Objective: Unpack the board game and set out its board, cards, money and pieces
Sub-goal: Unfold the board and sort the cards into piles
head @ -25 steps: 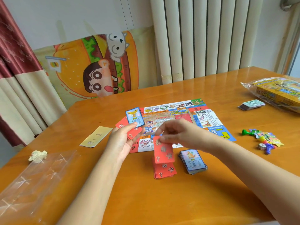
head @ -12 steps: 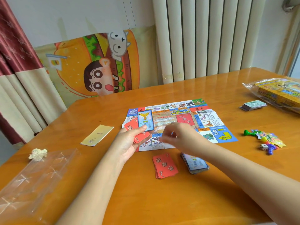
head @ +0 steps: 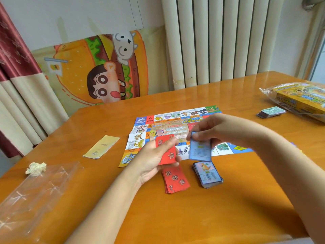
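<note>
The paper game board (head: pixel 168 124) lies unfolded mid-table. My left hand (head: pixel 154 159) grips red cards (head: pixel 166 152) over the board's near edge. My right hand (head: pixel 216 131) pinches one blue card (head: pixel 200 150) above the blue card pile (head: pixel 207 174). A red card pile (head: pixel 175 181) lies on the table just left of the blue pile. A stack of money (head: pixel 271 111) sits at the right, near the yellow game box (head: pixel 302 97) in its plastic wrap. The pieces are hidden behind my right forearm.
A clear plastic wrapper (head: pixel 35 192) and a crumpled paper scrap (head: pixel 36 167) lie at the left table edge. A yellow leaflet (head: pixel 102 147) lies left of the board. A cartoon-print chair back (head: pixel 98 67) stands behind the table.
My right hand took the blue card off the cards in my left hand and carried it right, over the blue pile. Earlier it laid a red card on the red pile.
</note>
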### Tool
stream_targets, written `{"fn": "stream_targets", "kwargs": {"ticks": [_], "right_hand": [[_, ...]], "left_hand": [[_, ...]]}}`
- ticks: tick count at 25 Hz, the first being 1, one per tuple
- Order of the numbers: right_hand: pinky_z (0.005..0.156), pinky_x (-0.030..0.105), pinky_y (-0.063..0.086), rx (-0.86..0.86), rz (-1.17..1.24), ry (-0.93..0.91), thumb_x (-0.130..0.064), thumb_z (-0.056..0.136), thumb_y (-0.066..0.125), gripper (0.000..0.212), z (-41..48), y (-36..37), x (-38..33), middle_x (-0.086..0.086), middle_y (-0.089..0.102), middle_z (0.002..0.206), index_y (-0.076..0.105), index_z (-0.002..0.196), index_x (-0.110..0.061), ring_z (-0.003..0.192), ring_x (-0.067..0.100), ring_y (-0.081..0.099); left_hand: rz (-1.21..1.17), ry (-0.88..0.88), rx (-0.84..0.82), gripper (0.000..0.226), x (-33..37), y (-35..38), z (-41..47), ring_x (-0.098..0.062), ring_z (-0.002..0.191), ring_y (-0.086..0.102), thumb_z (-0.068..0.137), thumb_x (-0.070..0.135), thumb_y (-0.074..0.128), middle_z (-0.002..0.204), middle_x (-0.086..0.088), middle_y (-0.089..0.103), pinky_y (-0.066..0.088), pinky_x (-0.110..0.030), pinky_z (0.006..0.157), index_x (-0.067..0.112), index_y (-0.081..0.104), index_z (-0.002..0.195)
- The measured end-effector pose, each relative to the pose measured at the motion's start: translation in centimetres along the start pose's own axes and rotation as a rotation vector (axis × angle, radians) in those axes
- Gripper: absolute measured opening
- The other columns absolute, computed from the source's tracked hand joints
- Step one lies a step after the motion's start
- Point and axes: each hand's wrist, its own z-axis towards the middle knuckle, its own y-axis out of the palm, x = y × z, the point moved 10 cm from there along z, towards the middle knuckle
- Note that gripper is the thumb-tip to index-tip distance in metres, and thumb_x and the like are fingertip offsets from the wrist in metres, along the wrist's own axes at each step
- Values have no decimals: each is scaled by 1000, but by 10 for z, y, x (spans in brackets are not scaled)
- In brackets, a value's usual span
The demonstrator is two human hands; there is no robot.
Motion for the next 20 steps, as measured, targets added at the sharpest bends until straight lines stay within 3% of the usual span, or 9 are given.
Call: {"fn": "stream_targets", "kwargs": {"ticks": [4,8,12,16,18,20], "right_hand": [[62,19,52,-165,-209,123,-18,85,69,5,-6,6,21,3,72,80,70,81,-17,74,11,67],[60,18,50,-198,-241,185,-20,82,73,6,-1,17,31,4,71,81,68,81,-17,73,12,67],[60,20,44,-115,-586,214,-35,76,78,14,4,15,38,-5,70,86,66,77,-28,72,10,63],[61,24,38,-10,-793,218,-44,69,81,33,3,10,35,-13,51,81,59,86,-25,72,7,47],[60,25,37,93,-686,128,-48,74,75,34,6,6,21,-9,51,78,55,80,-22,68,9,47],[58,24,41,183,-362,-6,-48,79,69,36,10,5,5,-2,58,71,55,76,-15,63,11,54]], "left_hand": [[-193,-43,-6,29,-3,-6,5,-19,51,62,98,15,36,64,-11,62,53,-27,45,0,61,98],[-262,-88,-67,35,-7,0,5,-23,60,66,97,13,32,75,-15,66,57,-31,51,-2,63,99],[-287,-88,-82,36,-7,1,5,-24,63,66,97,12,31,77,-16,67,58,-33,55,-4,64,102],[-297,-67,-106,32,-4,1,5,-26,69,67,97,7,33,81,-16,67,59,-36,60,-4,62,106],[-254,-35,-103,27,-3,0,6,-26,73,70,96,4,37,85,-16,69,59,-38,65,-2,61,107],[-168,9,-55,20,-2,-4,7,-23,73,71,93,3,47,87,-14,72,60,-35,64,2,61,108]]}}
